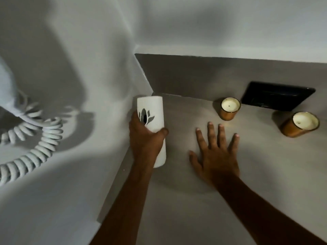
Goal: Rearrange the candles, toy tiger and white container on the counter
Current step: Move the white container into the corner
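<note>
A tall white container (152,112) with a dark leaf-shaped cut-out stands upright on the grey counter (194,200), close to the left wall. My left hand (145,140) is wrapped around its lower half. My right hand (216,152) lies flat on the counter, fingers spread, holding nothing. Two candles in amber glass jars stand at the back right: one candle (230,108) just beyond my right fingertips, the other candle (301,123) farther right. No toy tiger is in sight.
A black flat panel (277,96) lies against the back wall behind the candles. A white coiled cord (35,138) hangs on the left wall. The counter ends at the wall corner on the left and back.
</note>
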### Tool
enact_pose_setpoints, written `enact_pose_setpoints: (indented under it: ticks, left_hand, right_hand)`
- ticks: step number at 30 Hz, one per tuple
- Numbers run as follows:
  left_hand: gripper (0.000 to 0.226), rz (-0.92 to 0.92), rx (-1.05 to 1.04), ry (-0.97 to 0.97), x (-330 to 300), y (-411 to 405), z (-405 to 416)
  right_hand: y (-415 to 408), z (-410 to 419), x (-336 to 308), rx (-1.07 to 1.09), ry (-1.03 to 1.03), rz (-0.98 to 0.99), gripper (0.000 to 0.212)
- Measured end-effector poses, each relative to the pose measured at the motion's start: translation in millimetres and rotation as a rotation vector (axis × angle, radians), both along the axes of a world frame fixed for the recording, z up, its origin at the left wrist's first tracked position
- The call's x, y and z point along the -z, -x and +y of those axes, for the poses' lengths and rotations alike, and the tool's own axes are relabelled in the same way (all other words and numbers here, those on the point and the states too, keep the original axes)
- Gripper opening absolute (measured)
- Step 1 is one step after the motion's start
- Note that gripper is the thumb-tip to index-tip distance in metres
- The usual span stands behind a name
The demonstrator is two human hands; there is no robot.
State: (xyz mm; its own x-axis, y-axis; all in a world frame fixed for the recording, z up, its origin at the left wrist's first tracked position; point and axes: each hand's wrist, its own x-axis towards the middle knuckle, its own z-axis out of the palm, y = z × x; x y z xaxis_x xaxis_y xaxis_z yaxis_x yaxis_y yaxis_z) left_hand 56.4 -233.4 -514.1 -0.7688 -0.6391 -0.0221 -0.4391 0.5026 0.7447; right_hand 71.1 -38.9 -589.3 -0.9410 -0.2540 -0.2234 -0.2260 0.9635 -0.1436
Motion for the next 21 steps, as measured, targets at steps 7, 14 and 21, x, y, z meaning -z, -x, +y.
enact_pose_setpoints:
  ticks: [7, 14, 21]
  left_hand:
    - [0.114, 0.642, -0.038, -0.161, 14, 53, 32]
    - [0.117, 0.728, -0.164, -0.055, 32, 88, 23]
    - [0.106, 0.532, -0.164, -0.134, 63, 11, 39]
  right_hand:
    - [-2, 0, -2, 0.008, -0.026, -0.006, 0.088]
    - [1, 1, 1, -0.007, -0.032, 0.012, 0.088]
    - [-2, -2, -7, -0.020, 0.202, -0.039, 0.080]
